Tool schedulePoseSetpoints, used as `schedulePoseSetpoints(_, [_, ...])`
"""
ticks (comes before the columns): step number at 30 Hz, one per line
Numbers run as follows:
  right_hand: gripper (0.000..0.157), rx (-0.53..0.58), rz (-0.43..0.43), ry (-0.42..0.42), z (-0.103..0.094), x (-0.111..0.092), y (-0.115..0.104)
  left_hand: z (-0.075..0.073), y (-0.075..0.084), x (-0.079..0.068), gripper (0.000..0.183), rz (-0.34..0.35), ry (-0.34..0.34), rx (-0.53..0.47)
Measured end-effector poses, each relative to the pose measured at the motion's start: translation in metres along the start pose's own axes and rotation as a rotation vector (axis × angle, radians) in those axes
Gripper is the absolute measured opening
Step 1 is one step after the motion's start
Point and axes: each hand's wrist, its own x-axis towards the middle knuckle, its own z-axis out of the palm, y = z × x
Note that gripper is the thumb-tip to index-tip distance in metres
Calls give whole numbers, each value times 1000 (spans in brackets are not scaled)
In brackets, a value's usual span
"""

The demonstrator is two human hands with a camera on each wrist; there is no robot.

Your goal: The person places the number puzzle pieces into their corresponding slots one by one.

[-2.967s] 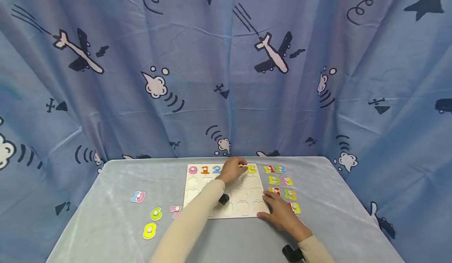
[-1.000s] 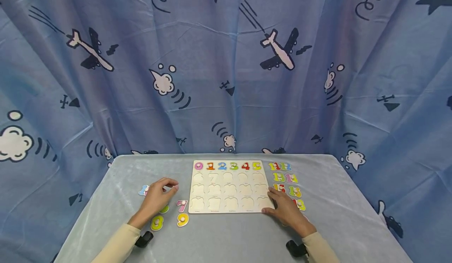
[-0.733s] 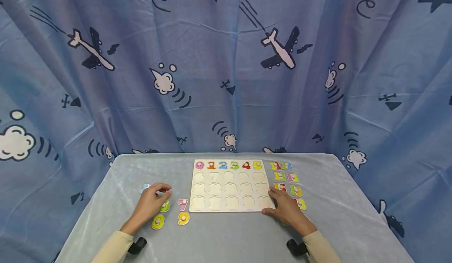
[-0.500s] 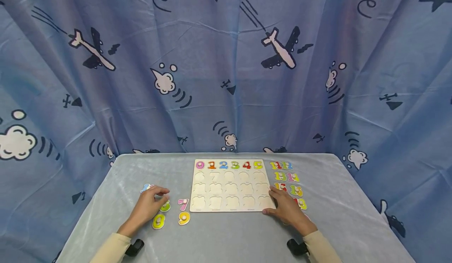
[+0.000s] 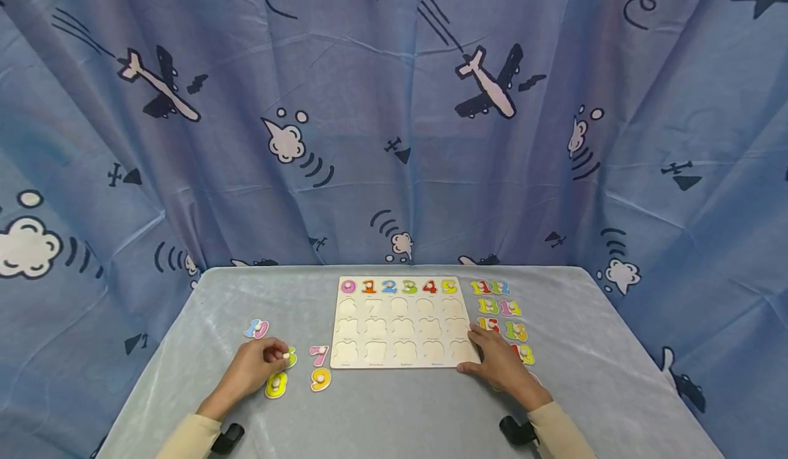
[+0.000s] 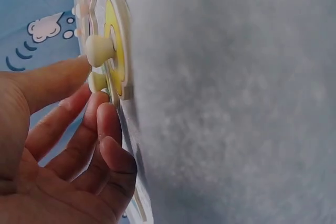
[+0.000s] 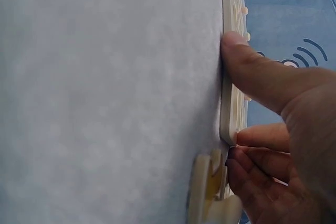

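My left hand pinches the knob of the green number 6 piece between thumb and index finger, the piece partly hidden by the hand. In the left wrist view that pale knob shows at the fingertips, behind the yellow number 8 piece. My right hand grips the near right corner of the cream number puzzle board. Its thumb lies along the front edge, its fingers at the right side. Numbers 0 to 5 fill the board's top row; the recesses below are bare.
The blue and pink 10 lies behind my left hand. Between that hand and the board are the pink 7 and orange 9. Pieces such as 13 stand in two columns right of the board, partly under my right hand.
My left hand has left the board's top row, come over to the loose pieces on the left, and taken the green 6's knob. The right hand stays at the board's corner.
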Motion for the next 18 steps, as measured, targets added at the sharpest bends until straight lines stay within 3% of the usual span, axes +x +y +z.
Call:
schedulePoseSetpoints(9, [82,5,6,-5,1,-1,-1,2,-3,3,8,10,-6,18])
schedulePoseSetpoints(18, [84,13,26,-19,0,-1,-1,1,21,20,7,95,5,21])
